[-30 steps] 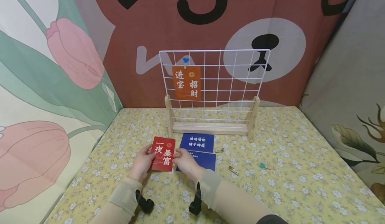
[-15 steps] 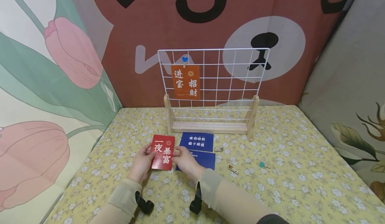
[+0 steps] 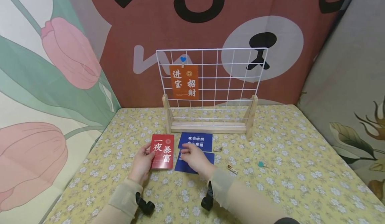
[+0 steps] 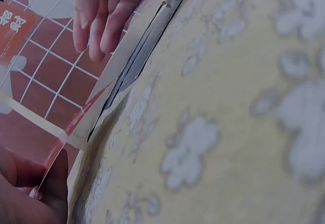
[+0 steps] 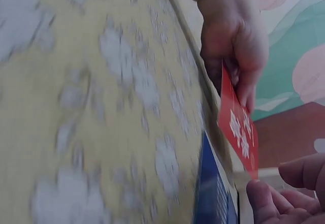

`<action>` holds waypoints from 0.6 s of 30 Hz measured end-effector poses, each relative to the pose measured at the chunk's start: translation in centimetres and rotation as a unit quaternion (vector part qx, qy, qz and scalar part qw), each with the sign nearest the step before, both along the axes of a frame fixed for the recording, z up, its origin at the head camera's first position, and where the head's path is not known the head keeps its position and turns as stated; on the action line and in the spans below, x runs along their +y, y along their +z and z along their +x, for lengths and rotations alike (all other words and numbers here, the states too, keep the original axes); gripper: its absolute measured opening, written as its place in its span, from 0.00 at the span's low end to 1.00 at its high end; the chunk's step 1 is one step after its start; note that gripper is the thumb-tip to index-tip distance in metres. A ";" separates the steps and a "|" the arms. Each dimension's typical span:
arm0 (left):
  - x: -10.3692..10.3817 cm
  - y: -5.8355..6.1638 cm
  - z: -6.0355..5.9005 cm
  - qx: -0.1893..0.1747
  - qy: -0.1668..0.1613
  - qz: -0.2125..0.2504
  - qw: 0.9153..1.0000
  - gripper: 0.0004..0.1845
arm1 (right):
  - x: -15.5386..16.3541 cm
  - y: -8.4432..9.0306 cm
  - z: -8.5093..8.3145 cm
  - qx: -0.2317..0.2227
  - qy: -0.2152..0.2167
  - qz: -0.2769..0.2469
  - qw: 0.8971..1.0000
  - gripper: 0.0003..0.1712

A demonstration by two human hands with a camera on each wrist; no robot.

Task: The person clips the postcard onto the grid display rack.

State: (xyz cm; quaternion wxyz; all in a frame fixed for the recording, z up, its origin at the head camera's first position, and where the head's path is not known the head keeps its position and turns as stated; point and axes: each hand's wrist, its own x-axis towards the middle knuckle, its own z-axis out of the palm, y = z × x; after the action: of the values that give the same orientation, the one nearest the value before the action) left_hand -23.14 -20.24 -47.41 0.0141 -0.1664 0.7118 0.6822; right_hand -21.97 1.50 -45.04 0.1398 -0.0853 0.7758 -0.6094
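Head view: a red card (image 3: 162,151) with white characters lies on the floral-clothed bench (image 3: 285,170), left of two blue cards (image 3: 196,141). The left hand (image 3: 141,162) pinches the red card's left edge; the right hand (image 3: 195,157) hovers over the blue cards, fingers relaxed, holding nothing.

Left wrist view: the red card (image 4: 76,127) shows edge-on, its near end raised.

Right wrist view: the left hand (image 5: 234,41) grips the red card (image 5: 237,125), tilted off the cloth.

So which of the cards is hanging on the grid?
The orange card, clipped to the white wire grid. The red card and both blue cards are at table level.
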 end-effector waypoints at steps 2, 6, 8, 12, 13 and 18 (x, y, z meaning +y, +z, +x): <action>0.2 0.0 0.0 -0.002 0.001 0.004 1.000 0.27 | 0.9 0.1 -0.2 0.017 0.004 0.021 1.000 0.27; 0.8 0.1 0.1 0.005 -0.003 0.011 1.000 0.27 | 2.8 0.5 -0.3 0.029 -0.005 0.053 0.998 0.25; 1.3 0.2 0.3 0.013 -0.008 0.011 1.000 0.27 | 3.7 0.8 -0.4 0.035 -0.012 0.071 0.997 0.24; 2.4 0.4 0.6 0.028 -0.015 0.018 0.999 0.27 | 5.4 1.1 -0.5 0.051 -0.024 0.106 0.993 0.22; 2.6 0.3 0.6 0.031 -0.016 0.017 0.999 0.27 | 5.8 1.2 -0.5 0.053 -0.029 0.112 0.992 0.22; 4.0 -0.1 0.9 0.035 -0.026 0.014 0.999 0.26 | 7.8 1.7 -0.2 0.044 -0.043 0.113 0.992 0.20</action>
State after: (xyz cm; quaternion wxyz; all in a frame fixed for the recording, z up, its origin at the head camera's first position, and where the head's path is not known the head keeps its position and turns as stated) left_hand -22.21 -16.28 -47.46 0.0094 -0.1237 0.7065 0.6968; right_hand -22.20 9.28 -43.32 0.0878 -0.0618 0.8482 -0.5186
